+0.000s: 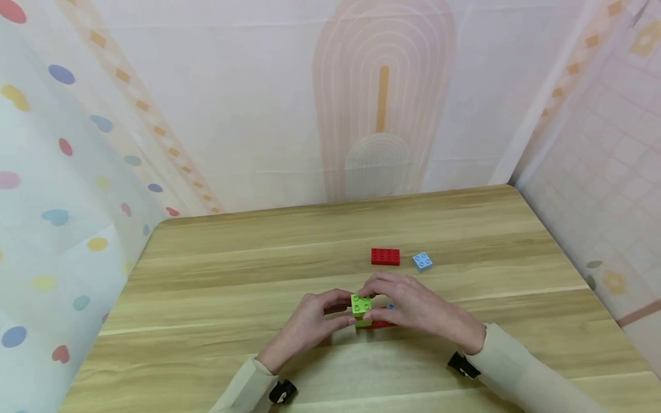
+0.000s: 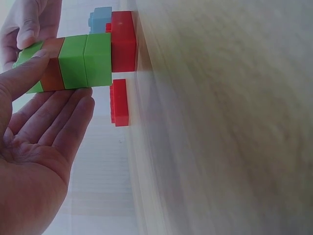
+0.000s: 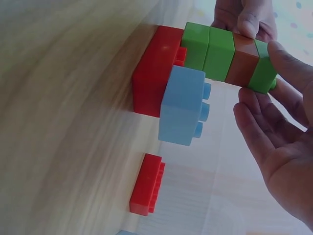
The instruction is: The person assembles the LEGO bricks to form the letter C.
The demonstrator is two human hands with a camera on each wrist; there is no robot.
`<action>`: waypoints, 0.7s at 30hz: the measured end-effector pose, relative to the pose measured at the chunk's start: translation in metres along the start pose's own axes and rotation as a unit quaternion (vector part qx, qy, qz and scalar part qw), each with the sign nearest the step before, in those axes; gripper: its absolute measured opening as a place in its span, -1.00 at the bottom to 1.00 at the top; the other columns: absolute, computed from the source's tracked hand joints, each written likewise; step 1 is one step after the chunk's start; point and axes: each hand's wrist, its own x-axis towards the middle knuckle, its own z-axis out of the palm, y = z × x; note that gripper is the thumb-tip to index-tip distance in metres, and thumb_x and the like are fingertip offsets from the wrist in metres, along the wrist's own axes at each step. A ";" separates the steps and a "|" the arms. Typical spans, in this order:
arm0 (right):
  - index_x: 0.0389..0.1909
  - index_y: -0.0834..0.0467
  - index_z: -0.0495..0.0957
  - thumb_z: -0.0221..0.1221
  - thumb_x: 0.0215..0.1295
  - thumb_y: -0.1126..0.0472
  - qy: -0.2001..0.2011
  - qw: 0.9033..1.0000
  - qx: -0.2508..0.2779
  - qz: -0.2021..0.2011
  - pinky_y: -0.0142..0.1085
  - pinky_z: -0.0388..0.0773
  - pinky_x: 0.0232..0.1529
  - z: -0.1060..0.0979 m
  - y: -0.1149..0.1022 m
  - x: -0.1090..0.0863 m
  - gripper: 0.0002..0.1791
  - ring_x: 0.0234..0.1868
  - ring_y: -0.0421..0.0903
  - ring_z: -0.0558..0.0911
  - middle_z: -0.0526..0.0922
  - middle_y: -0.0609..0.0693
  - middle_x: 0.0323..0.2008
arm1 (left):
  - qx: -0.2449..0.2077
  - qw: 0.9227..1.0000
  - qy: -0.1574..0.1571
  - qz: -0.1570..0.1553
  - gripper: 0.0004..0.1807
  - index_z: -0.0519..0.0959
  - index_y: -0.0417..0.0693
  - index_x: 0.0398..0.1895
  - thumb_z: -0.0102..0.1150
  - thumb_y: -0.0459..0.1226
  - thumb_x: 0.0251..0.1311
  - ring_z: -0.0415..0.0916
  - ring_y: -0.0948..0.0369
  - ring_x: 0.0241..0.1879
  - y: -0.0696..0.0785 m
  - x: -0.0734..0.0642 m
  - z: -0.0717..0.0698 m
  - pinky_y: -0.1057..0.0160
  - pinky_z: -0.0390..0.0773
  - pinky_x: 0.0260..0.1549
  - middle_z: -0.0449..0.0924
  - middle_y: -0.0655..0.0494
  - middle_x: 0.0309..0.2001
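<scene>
Left hand (image 1: pixel 312 321) and right hand (image 1: pixel 413 301) both clamped on the upper end of the tower (image 2: pixel 73 61), one from each side. Stack, bottom up: green, green, brown brick (image 3: pixel 243 59), green top brick (image 1: pixel 361 304). It stands upright on one end of the red base (image 3: pixel 156 73), on desk (image 1: pixel 206 287). Blue brick (image 3: pixel 182 105) also on base. Loose red brick (image 1: pixel 385 256) and loose blue brick (image 1: pixel 422 261) lie beyond the hands.

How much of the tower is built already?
Looks done: two green bricks under an orange brick, and a blue brick, on a red base. In hand: the top green brick, pinched by the right hand while the left hand grips the orange one. Maybe left: the red brick and small blue brick lying loose.
</scene>
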 end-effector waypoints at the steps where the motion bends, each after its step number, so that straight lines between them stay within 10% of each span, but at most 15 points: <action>1: 0.01 0.07 0.62 0.36 0.22 0.02 -0.001 1.000 0.000 0.004 -0.27 0.62 -0.08 0.000 0.000 0.000 -0.62 -0.07 -0.26 0.58 0.60 -0.20 -0.04 | 0.001 1.000 0.000 -0.002 -0.64 0.60 -0.09 0.06 0.37 -0.27 0.20 0.63 0.18 0.01 0.000 0.000 0.000 0.33 0.57 0.01 0.67 0.08 0.02; 21: 0.13 0.09 0.58 0.19 0.39 -0.07 0.014 0.999 0.001 0.051 -0.10 0.54 0.13 -0.006 0.012 -0.020 -0.58 0.15 -0.13 0.55 0.60 -0.13 0.10 | -0.009 1.000 -0.007 -0.016 -0.52 0.54 -0.06 0.17 0.33 -0.08 0.25 0.60 0.16 0.05 0.002 0.000 -0.001 0.27 0.55 0.06 0.63 0.10 0.09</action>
